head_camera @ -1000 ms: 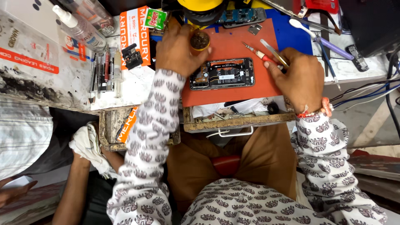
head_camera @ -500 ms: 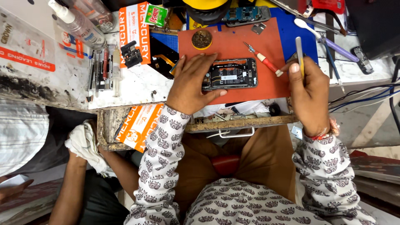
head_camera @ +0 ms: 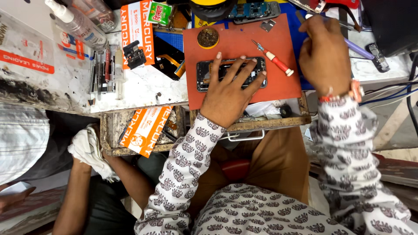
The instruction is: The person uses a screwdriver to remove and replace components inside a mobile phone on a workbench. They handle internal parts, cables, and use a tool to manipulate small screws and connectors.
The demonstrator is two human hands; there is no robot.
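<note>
Left hand [head_camera: 228, 93] is spread flat, fingers pressing down on the opened phone [head_camera: 230, 73] in the middle of the red mat [head_camera: 244, 41], which leaves bare mat only along the top and right edges beside the red-handled screwdriver [head_camera: 274, 58]. Right hand [head_camera: 325, 54] is curled at the mat's far right corner, but its own knuckles hide whatever it grips, so I can't tell what it's holding. Half a second ago that hand sat lower holding a thin tool upright, now it's moved up toward the cluttered back of the table [head_camera: 143, 89].
</note>
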